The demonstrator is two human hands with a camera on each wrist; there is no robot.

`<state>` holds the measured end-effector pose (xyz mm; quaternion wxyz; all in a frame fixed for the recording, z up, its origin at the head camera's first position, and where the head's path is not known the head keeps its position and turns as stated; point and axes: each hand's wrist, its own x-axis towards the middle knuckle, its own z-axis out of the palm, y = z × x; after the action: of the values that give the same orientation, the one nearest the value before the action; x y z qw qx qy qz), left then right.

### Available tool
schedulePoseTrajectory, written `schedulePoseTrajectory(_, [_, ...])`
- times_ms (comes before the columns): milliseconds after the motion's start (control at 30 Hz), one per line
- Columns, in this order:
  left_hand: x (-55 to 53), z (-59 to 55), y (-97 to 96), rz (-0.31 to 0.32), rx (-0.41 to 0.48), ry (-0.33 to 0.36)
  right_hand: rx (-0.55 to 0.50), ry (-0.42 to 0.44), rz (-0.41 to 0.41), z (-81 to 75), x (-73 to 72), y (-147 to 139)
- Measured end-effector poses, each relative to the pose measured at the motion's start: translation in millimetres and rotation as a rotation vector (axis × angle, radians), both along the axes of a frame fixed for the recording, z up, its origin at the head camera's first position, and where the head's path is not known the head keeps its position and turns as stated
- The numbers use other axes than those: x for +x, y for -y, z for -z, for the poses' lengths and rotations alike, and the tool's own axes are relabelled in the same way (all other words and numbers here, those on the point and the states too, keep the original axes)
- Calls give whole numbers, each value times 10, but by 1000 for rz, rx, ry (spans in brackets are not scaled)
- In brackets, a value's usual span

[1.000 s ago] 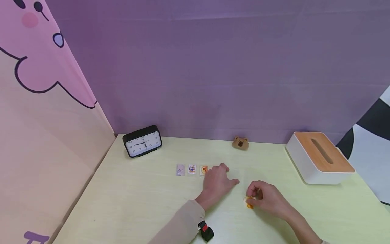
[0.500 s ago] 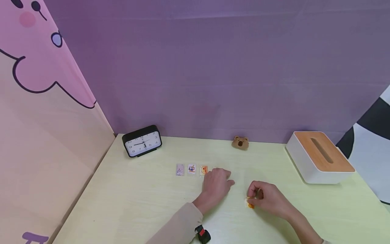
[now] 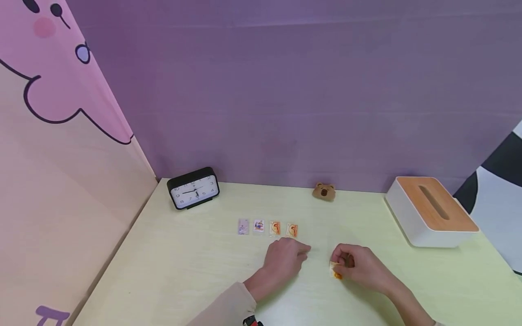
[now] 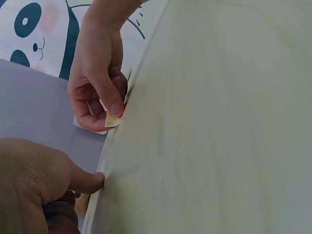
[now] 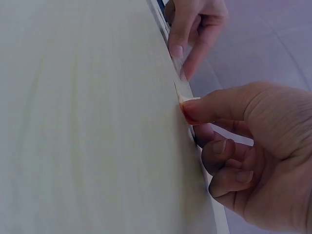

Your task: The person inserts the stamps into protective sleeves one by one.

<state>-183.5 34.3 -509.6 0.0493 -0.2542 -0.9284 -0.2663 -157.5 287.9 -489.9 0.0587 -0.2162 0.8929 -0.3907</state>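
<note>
My right hand point(image 3: 360, 266) pinches a small yellow-orange picture card point(image 3: 335, 271) between thumb and fingertips, low over the table on the right. In the right wrist view the card point(image 5: 188, 111) is mostly covered by the thumb, and the other fingers curl beneath. My left hand point(image 3: 282, 259) lies close over the table, thumb and index finger stretched to the right. Just beyond it, small picture cards lie in a row: a lilac card point(image 3: 243, 227), a card with a blue-red figure point(image 3: 258, 226), and two orange cards, one point(image 3: 275, 227) beside the other point(image 3: 292, 230).
A black desk clock point(image 3: 193, 189) stands at the table's back left. Near the back edge sits a brown bear-head figure point(image 3: 324, 192). A white tissue box point(image 3: 430, 211) with a wooden lid is at the right. A purple backdrop point(image 3: 285, 90) rises behind the table.
My left hand has drawn back toward me from the row, uncovering the rightmost orange card, and its spread thumb and index finger have come closer together. The right hand has stayed nearly still with its card.
</note>
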Motion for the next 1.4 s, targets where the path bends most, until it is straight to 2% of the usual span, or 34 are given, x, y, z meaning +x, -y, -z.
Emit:
schedulePoseTrajectory(300, [105, -37, 389, 81, -16, 26, 5, 12, -1, 16, 3, 10])
schedulePoseTrajectory(467, [133, -65, 530, 38, 64, 106, -21, -29, 10, 34, -10, 15])
schedulePoseTrajectory(567, [136, -57, 542, -14, 105, 142, -41, -73, 17, 41, -13, 25])
schedulePoseTrajectory(667, [135, -36, 512, -71, 93, 153, -59, -98, 33, 42, -12, 42])
schedulePoseTrajectory(867, [130, 10, 450, -144, 83, 194, -73, -52, 81, 21, -7, 84])
schedulePoseTrajectory(1100, [139, -10, 472, -167, 168, 303, -74, -27, 116, 20, 3, 110])
schedulePoseTrajectory(1233, [149, -22, 517, -150, 231, 342, -93, -18, 113, 21, 9, 131])
schedulePoseTrajectory(1400, [157, -4, 566, -118, 357, 379, -96, -5, 119, 16, 17, 169])
